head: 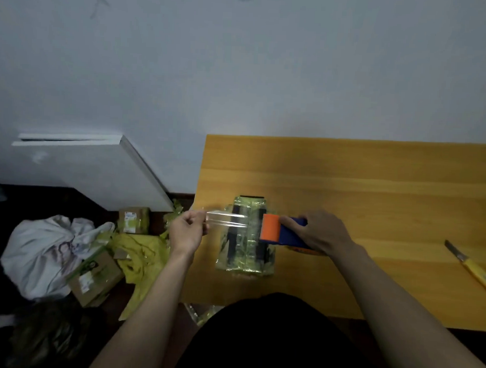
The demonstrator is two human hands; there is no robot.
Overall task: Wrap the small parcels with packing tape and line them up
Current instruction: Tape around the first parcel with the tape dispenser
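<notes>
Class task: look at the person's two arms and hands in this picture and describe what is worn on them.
Both forearms are bare up to the frame's lower edge, with no sleeves showing. The left hand and right hand wear no gloves; no rings, watch or wristband can be made out.

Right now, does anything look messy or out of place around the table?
Yes. Left of the table, the floor holds crumpled yellow wrapping, two boxes and a white bag in a heap. A knife lies near the table's right edge, blade apparently out.
</notes>
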